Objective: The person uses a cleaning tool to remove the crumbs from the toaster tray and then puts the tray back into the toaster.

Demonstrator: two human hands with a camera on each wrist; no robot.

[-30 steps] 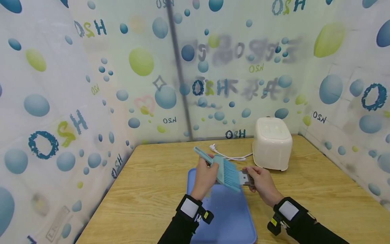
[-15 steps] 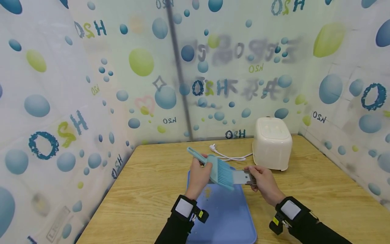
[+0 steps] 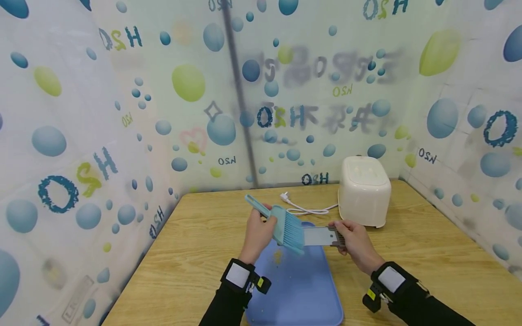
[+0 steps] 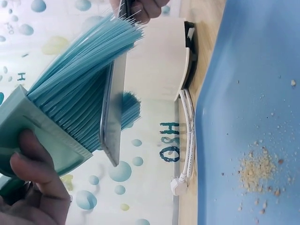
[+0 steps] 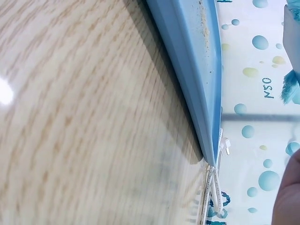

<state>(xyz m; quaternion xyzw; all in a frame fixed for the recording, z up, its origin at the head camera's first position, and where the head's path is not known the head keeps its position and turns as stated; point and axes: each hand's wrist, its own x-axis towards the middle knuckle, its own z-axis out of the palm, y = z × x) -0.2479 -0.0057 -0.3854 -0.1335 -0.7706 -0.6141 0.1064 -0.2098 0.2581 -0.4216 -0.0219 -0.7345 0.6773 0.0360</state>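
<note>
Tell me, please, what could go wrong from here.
The crumbs on the blue tray lie loose, so a bump might scatter them. The brush has bristles on both sides of the metal plate and could flick more onto the table. The right hand grips the plate only at one end, so it may tip.

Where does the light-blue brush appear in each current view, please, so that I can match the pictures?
Head: the brush is below and slightly right of centre.
Left wrist: the brush fills much of the upper left.
Right wrist: only parts of its bristles show, at the upper right edge.
Shared landmark: the blue tray, lower centre in head, right side in left wrist, upper middle in right wrist.
</note>
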